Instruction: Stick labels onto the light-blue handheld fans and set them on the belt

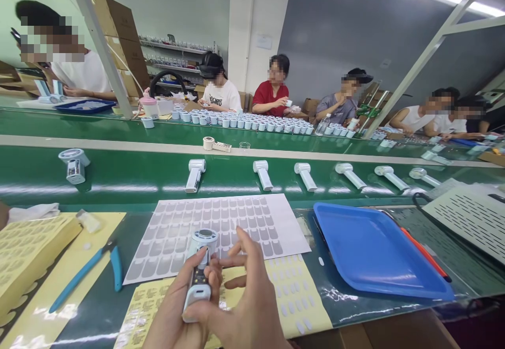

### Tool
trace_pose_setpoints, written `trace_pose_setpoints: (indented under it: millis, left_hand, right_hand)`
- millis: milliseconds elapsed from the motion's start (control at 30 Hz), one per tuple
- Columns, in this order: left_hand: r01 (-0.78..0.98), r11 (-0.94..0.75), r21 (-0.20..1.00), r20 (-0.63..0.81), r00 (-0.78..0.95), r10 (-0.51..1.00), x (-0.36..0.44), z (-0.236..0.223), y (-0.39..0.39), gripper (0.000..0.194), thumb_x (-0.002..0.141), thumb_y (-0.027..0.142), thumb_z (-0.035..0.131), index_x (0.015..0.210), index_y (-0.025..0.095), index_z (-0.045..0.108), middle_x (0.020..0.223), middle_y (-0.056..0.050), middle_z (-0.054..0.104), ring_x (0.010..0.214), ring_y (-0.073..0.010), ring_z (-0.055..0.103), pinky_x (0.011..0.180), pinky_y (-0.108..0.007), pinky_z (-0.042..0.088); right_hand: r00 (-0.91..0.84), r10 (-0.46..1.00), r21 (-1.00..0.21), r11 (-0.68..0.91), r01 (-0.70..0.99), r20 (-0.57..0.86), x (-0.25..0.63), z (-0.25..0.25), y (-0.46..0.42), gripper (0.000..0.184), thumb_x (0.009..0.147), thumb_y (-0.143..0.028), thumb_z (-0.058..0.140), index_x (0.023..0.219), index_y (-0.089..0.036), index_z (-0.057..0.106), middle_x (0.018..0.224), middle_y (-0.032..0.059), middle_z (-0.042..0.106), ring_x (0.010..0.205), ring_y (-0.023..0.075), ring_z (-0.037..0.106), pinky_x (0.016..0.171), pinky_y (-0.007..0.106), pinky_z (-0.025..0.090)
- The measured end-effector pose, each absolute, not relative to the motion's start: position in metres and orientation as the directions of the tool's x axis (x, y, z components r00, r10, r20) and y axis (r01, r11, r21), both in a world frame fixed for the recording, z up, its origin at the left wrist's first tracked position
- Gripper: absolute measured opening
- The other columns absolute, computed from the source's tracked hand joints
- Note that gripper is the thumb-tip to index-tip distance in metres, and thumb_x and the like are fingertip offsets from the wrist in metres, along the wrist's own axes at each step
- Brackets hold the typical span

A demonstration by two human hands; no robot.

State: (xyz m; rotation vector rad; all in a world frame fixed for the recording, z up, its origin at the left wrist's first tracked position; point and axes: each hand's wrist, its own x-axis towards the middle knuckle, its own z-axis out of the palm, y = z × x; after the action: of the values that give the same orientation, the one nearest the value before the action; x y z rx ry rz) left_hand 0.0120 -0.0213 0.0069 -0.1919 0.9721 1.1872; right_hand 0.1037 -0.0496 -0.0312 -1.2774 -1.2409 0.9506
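Holding a small white handheld fan (198,275) upright over the near edge of the tabletop (98,307), the person has both hands on it. The left hand (173,312) wraps the handle from below, grip clamped on the fan, thumb laid up along its front. The right hand (246,307) comes in from the side, thumb and forefinger pinched together at the fan's lower body; the other fingers (246,244) fan out, raised clear. Whether anything sits in that pinch is too small to tell.

Just beyond the fan's round head lies a white sheet of grey stickers (221,223), and under the hands a yellow sheet of small labels (292,291). Blue-handled pliers (89,270) rest to the left, beside a stack of yellow sheets (27,254). A blue tray (374,254) sits to the right, a red pen (426,254) along its far side.

On the green conveyor belt (126,175) behind, a row of white fans (262,174) lies spaced out. Across it, other people sit at work behind rows of small white parts (244,123).
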Motion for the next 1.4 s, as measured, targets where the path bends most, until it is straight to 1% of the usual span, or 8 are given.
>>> trace_pose_setpoints:
  millis: [67,167,333,467,700,1067,1267,1400]
  left_hand:
    - [-0.859,0.433,0.274,-0.747,0.094,0.659,0.009,0.008,-0.021,0.012,0.095,0.01,0.049,0.092,0.011,0.061,0.072,-0.003,0.058,0.048,-0.0055,0.058,0.047,-0.012,0.055]
    - [-0.85,0.459,0.26,-0.736,0.134,0.664,0.0,0.0,-0.021,0.008,0.094,0.012,0.054,0.092,0.009,0.061,0.073,-0.003,0.059,0.046,-0.0065,0.058,0.045,-0.015,0.056]
    - [-0.537,0.466,0.703,-0.604,-0.105,0.79,-0.016,-0.028,-0.026,0.018,0.079,0.0,0.068,0.095,0.005,0.067,0.084,-0.014,0.072,0.068,-0.0201,0.073,0.062,-0.025,0.063]
    - [-0.404,0.463,0.789,-0.53,-0.066,0.846,-0.022,-0.049,-0.027,0.024,0.069,-0.001,0.076,0.09,0.009,0.07,0.087,-0.013,0.076,0.093,-0.0284,0.075,0.08,-0.027,0.062]
    - [-0.355,0.454,0.817,-0.48,0.017,0.877,-0.028,-0.068,-0.024,0.03,0.061,0.014,0.086,0.089,0.012,0.074,0.098,-0.015,0.078,0.109,-0.0312,0.07,0.102,-0.033,0.052]
    - [-0.379,0.504,0.776,-0.545,-0.001,0.838,-0.02,-0.049,-0.03,0.04,0.067,0.017,0.086,0.105,0.014,0.074,0.108,-0.012,0.077,0.104,-0.0258,0.072,0.078,-0.022,0.059]
    - [-0.488,0.465,0.739,-0.516,0.035,0.856,-0.012,-0.035,-0.027,0.038,0.082,0.042,0.074,0.109,0.016,0.075,0.108,-0.01,0.076,0.103,-0.0265,0.07,0.072,-0.026,0.06]
    - [-0.527,0.437,0.729,-0.502,0.022,0.865,-0.013,-0.038,-0.02,0.033,0.086,0.038,0.07,0.111,0.017,0.074,0.111,-0.008,0.076,0.107,-0.0242,0.069,0.082,-0.026,0.059]
  right_hand:
    - [0.124,0.991,-0.999,0.041,0.005,0.041,0.11,-0.033,-0.048,0.095,0.059,-0.029,0.084,0.143,-0.032,0.039,0.128,0.0045,0.056,0.108,0.025,0.065,0.069,0.028,0.055]
    - [0.096,0.995,-0.998,-0.014,-0.067,-0.02,0.127,-0.041,-0.047,0.061,0.084,-0.049,0.067,0.137,-0.03,0.046,0.121,0.0049,0.057,0.1,0.0209,0.065,0.069,0.027,0.053]
    - [-0.029,1.0,-0.983,0.017,0.18,0.012,0.153,-0.069,-0.054,0.017,0.088,-0.04,0.063,0.089,-0.023,0.064,0.108,0.0056,0.062,0.089,0.0185,0.061,0.063,0.024,0.045]
    - [-0.088,0.996,-0.948,0.032,0.317,0.004,0.155,-0.092,-0.059,0.004,0.082,-0.023,0.063,0.08,-0.022,0.06,0.1,0.0041,0.061,0.075,0.0158,0.059,0.057,0.024,0.044]
    - [-0.144,0.95,-0.651,0.296,0.699,0.278,0.151,-0.106,-0.055,0.019,0.081,-0.006,0.054,0.078,-0.024,0.051,0.091,0.0021,0.062,0.083,0.0202,0.059,0.063,0.029,0.041]
    - [-0.158,0.984,-0.986,0.105,0.126,0.085,0.163,-0.065,-0.06,0.022,0.087,-0.044,0.065,0.081,-0.023,0.064,0.091,0.0038,0.062,0.076,0.0158,0.057,0.048,0.023,0.033]
    - [-0.223,0.972,-0.989,0.101,0.106,0.075,0.137,-0.03,-0.05,0.009,0.082,-0.025,0.067,0.075,-0.023,0.061,0.09,0.0006,0.062,0.086,0.0168,0.06,0.051,0.021,0.035]
    - [-0.233,0.969,-0.973,0.124,0.196,0.077,0.132,-0.02,-0.043,0.015,0.082,-0.015,0.066,0.073,-0.023,0.058,0.091,-0.0016,0.06,0.093,0.0182,0.063,0.075,0.027,0.047]
